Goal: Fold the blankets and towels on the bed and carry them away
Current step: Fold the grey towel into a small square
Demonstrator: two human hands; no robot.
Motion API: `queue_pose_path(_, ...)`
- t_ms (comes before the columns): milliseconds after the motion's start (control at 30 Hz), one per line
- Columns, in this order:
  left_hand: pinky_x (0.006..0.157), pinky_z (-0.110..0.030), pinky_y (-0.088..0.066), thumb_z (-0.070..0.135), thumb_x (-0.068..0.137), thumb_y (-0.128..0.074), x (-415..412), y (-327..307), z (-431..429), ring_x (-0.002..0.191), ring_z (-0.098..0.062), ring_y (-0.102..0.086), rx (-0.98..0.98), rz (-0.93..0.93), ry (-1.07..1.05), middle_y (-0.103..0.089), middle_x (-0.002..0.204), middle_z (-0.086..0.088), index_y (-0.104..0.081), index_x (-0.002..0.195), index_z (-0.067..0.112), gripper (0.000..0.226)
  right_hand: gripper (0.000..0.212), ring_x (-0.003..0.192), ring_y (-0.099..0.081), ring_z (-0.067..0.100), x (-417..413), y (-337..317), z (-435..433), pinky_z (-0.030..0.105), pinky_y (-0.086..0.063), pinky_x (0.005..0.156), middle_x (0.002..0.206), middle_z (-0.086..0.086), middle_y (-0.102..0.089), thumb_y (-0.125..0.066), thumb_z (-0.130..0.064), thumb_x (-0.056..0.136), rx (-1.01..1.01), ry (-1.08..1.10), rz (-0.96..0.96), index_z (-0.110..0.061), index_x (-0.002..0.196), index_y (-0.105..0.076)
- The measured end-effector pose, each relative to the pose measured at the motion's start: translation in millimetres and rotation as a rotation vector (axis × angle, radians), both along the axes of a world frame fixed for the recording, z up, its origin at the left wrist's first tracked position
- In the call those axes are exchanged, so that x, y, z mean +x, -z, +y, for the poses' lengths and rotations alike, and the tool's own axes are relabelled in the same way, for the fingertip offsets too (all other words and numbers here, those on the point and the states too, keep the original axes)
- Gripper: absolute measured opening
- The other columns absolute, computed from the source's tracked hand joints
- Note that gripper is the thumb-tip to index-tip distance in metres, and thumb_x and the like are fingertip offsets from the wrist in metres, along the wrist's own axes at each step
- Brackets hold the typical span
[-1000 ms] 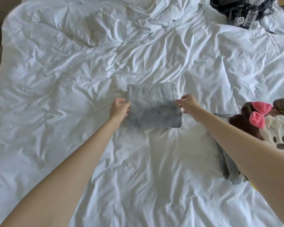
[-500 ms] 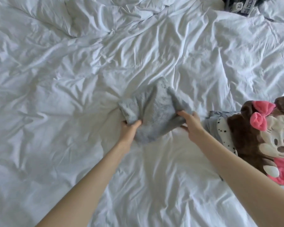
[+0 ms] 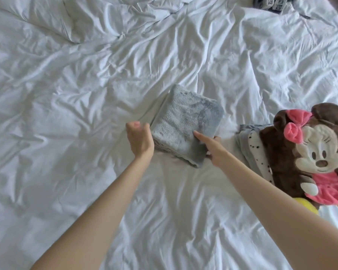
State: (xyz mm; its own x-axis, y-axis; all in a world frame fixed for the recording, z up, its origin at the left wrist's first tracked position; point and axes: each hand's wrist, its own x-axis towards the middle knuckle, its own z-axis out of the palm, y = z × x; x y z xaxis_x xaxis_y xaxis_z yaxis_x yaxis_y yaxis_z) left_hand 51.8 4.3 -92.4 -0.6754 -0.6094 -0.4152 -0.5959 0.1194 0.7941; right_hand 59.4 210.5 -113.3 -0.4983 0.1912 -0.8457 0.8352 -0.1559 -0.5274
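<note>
A folded grey towel (image 3: 185, 123) is in the middle of the bed, tilted, its near corner a little above the sheet. My right hand (image 3: 213, 148) grips its near right edge, thumb on top and fingers underneath. My left hand (image 3: 140, 138) is at the towel's left edge, fingers curled and slightly apart, touching or just off the fabric. At the right lies a folded pile of grey and white star-patterned cloth (image 3: 252, 147), partly under a plush toy.
A wrinkled white duvet (image 3: 86, 84) covers the whole bed. A brown mouse plush toy with a pink bow (image 3: 310, 151) lies at the right edge. Dark gear with white labels (image 3: 271, 2) sits at the far top right.
The towel lay flat a second ago, held at both side edges. It was then lifted and folded in half; now it is a smaller, thicker bundle, and my left hand has loosened off it.
</note>
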Motion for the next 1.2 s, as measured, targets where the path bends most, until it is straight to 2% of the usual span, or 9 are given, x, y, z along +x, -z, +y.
queue_pose_path(167, 0.107, -0.046, -0.039, 0.064, 0.078, -0.065, -26.4, 19.8, 6.4, 0.126, -0.026, -0.050, -0.060, -0.109, 0.452, -0.049, 0.139, -0.007, -0.042, 0.132, 0.016, 0.075, 0.072, 0.110, -0.060, 0.025, 6.2, 13.9, -11.8, 0.036, -0.051, 0.093, 0.124, 0.011, -0.060, -0.083, -0.019, 0.072, 0.047, 0.071, 0.062, -0.004, 0.130, -0.043)
queue_pose_path(300, 0.107, -0.042, -0.039, 0.068, 0.071, -0.071, -14.8, 43.0, 6.2, 0.130, -0.030, -0.049, -0.098, -0.307, 0.579, -0.046, 0.146, -0.009, -0.032, 0.143, 0.017, 0.097, 0.049, 0.102, -0.067, 0.024, 26.4, 13.8, -2.2, 0.035, -0.055, 0.089, 0.117, 0.014, -0.069, -0.080, -0.005, 0.072, -0.050, 0.018, 0.160, -0.005, 0.117, -0.062)
queue_pose_path(467, 0.080, -0.034, -0.057, 0.048, 0.061, -0.086, 7.8, 27.1, 9.8, 0.089, -0.022, -0.072, 0.297, -0.333, 0.400, -0.076, 0.100, -0.005, -0.069, 0.109, 0.010, 0.064, 0.066, 0.104, -0.061, 0.021, 35.6, -13.1, 17.7, 0.036, -0.053, 0.090, 0.115, 0.004, -0.062, -0.082, -0.004, 0.068, -0.031, 0.004, 0.217, -0.016, 0.120, -0.044)
queue_pose_path(633, 0.046, -0.027, -0.053, 0.043, 0.069, -0.082, 30.7, -36.5, 23.6, 0.064, -0.019, -0.071, 0.499, -0.186, 0.419, -0.077, 0.092, -0.006, -0.072, 0.113, 0.015, 0.054, 0.057, 0.099, -0.064, 0.016, 31.8, -78.5, 50.9, 0.032, -0.054, 0.081, 0.111, -0.002, -0.065, -0.084, -0.011, 0.066, -0.091, -0.137, 0.358, -0.032, 0.106, -0.050)
queue_pose_path(700, 0.057, -0.038, -0.058, 0.043, 0.073, -0.080, 36.6, -68.8, 36.8, 0.068, -0.017, -0.071, 0.508, -0.083, 0.432, -0.076, 0.095, -0.003, -0.065, 0.122, 0.018, 0.057, 0.057, 0.099, -0.065, 0.017, 31.5, -108.7, 63.1, 0.035, -0.055, 0.084, 0.112, -0.002, -0.066, -0.084, -0.012, 0.065, -0.102, -0.135, 0.430, -0.034, 0.106, -0.051)
queue_pose_path(800, 0.074, -0.036, -0.058, 0.044, 0.073, -0.080, 43.4, -115.2, 63.3, 0.093, -0.020, -0.073, 0.530, 0.049, 0.434, -0.073, 0.110, -0.001, -0.057, 0.129, 0.024, 0.064, 0.060, 0.096, -0.068, 0.016, 35.3, -156.1, 90.8, 0.034, -0.057, 0.081, 0.111, -0.005, -0.068, -0.085, -0.012, 0.064, -0.112, -0.115, 0.528, -0.038, 0.109, -0.054)
queue_pose_path(933, 0.060, -0.028, -0.055, 0.043, 0.075, -0.079, 54.2, -173.0, 119.9, 0.096, -0.020, -0.072, 0.533, 0.137, 0.489, -0.071, 0.114, -0.002, -0.054, 0.127, 0.027, 0.060, 0.057, 0.088, -0.070, 0.008, 52.6, -213.4, 152.7, 0.024, -0.057, 0.067, 0.101, -0.011, -0.070, -0.085, -0.014, 0.064, -0.084, -0.118, 0.607, -0.043, 0.105, -0.057)
queue_pose_path(1067, 0.076, -0.031, -0.058, 0.040, 0.078, -0.078, 71.6, -212.9, 197.0, 0.095, -0.012, -0.072, 0.541, 0.181, 0.554, -0.070, 0.114, 0.001, -0.053, 0.119, 0.030, 0.049, 0.056, 0.097, -0.069, 0.016, 76.2, -252.1, 230.2, 0.034, -0.058, 0.078, 0.110, -0.005, -0.069, -0.085, -0.014, 0.065, -0.063, -0.095, 0.616, -0.038, 0.108, -0.058)
queue_pose_path(1200, 0.065, -0.016, -0.055, 0.032, 0.085, -0.074, 93.2, -227.9, 278.5, 0.090, -0.006, -0.071, 0.543, 0.256, 0.544, -0.069, 0.112, 0.002, -0.051, 0.120, 0.026, 0.043, 0.053, 0.094, -0.070, 0.016, 89.6, -273.8, 305.6, 0.032, -0.058, 0.074, 0.107, -0.005, -0.070, -0.085, -0.020, 0.065, 0.027, -0.086, 0.650, -0.035, 0.110, -0.060)
